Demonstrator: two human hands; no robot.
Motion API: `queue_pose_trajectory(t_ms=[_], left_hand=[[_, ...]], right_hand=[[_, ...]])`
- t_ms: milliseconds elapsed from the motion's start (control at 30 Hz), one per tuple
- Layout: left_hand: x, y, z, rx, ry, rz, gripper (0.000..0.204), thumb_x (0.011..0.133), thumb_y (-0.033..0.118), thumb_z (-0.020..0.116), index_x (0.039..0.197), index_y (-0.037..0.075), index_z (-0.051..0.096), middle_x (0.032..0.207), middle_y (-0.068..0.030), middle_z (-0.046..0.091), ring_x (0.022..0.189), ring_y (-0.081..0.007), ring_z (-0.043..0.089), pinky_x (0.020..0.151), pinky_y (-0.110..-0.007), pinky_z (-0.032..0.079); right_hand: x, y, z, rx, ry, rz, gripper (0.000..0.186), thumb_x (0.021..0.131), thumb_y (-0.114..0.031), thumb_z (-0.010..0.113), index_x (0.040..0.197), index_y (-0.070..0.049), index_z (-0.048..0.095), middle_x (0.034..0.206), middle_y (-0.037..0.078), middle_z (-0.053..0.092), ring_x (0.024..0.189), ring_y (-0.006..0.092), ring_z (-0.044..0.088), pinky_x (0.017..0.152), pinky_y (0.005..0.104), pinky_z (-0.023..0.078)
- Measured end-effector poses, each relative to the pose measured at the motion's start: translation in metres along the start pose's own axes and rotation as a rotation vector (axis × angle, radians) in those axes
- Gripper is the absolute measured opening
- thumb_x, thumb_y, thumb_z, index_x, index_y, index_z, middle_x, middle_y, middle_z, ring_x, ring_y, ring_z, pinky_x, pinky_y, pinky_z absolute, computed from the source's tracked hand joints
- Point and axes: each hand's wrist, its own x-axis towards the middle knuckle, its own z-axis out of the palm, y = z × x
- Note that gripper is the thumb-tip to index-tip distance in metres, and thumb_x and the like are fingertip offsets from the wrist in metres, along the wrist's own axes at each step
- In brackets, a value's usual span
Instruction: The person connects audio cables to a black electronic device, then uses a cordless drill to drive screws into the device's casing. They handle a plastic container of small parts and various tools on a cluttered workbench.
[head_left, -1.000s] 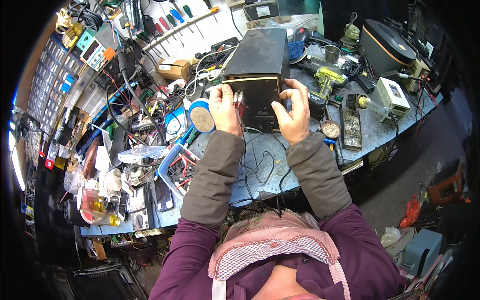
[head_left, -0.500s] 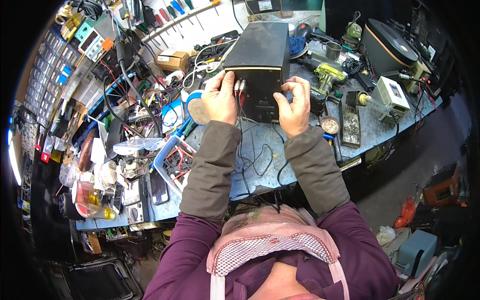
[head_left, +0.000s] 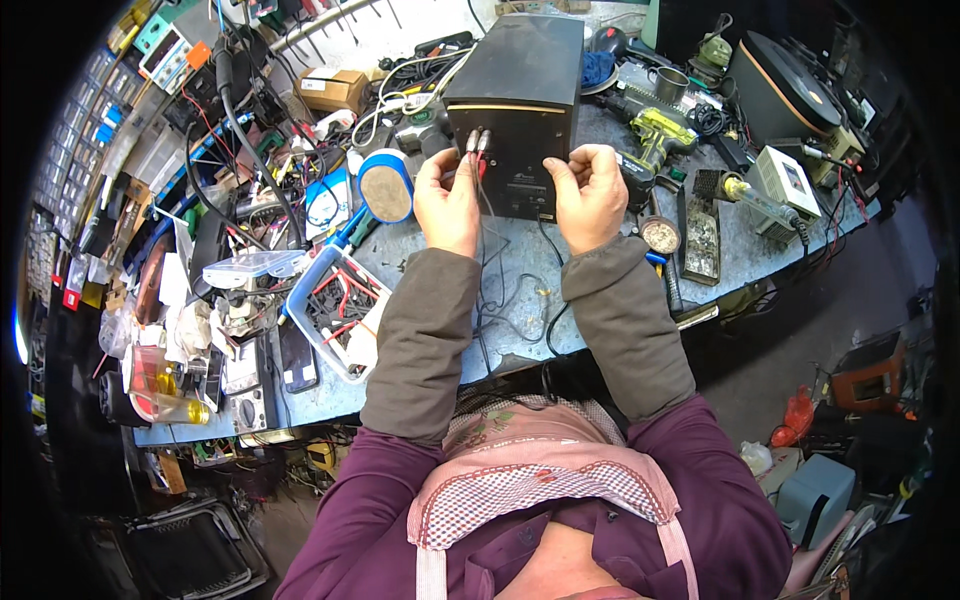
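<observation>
A tall black metal box (head_left: 515, 70) stands on the bench with its panel toward me. Two audio plugs (head_left: 478, 142), one with a red sleeve, sit in sockets at the panel's upper left, their thin black cables hanging down. My left hand (head_left: 447, 205) is closed at the box's left edge, the thumb right beside the plugs and the fingers at the side. At the opposite edge, my right hand (head_left: 590, 200) is closed with its thumb on the panel and its fingers bent around the side. Fingertips behind the edges are hidden.
A blue-rimmed round magnifier (head_left: 386, 193) and an open plastic box of clips and leads (head_left: 335, 315) lie to the left. To the right are a green cordless drill (head_left: 660, 140), a narrow metal tray (head_left: 702, 240) and a white power unit (head_left: 785, 195). Loose cables cross the bench.
Both hands have slid lower along the box's sides, and the left thumb has come down next to the plugs. The whole view has shifted slightly.
</observation>
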Motion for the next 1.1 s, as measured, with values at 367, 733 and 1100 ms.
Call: queue_pose_trajectory(t_ms=[367,733,1100], left_hand=[[-0.013,0.028,0.002,-0.088,-0.256,-0.360,0.038,0.107,0.036,0.077,0.102,-0.002,0.077,0.090,-0.0073,0.076,0.081,-0.0148,0.073,0.076,-0.031,0.057],[-0.012,0.001,0.000,-0.273,-0.281,-0.270,0.034,0.109,0.035,0.074,0.101,0.003,0.074,0.093,-0.0052,0.073,0.086,-0.0188,0.072,0.087,-0.036,0.056],[-0.011,-0.003,0.002,-0.341,-0.260,-0.273,0.051,0.117,0.034,0.044,0.110,-0.005,0.075,0.101,-0.0157,0.078,0.095,-0.0263,0.075,0.094,-0.039,0.056]], right_hand=[[0.003,-0.021,-0.015,-0.178,-0.136,0.109,0.030,0.096,-0.021,0.087,0.085,-0.004,0.064,0.065,0.010,0.067,0.054,0.0258,0.064,0.055,0.0383,0.051],[-0.032,-0.015,-0.011,-0.678,-0.507,0.039,0.023,0.094,-0.026,0.075,0.084,-0.005,0.075,0.077,0.021,0.074,0.078,0.0433,0.076,0.071,0.0547,0.060],[-0.035,-0.009,-0.009,-0.666,-0.419,0.053,0.022,0.095,-0.028,0.075,0.089,-0.007,0.078,0.080,0.020,0.075,0.079,0.0418,0.075,0.072,0.0526,0.059]])
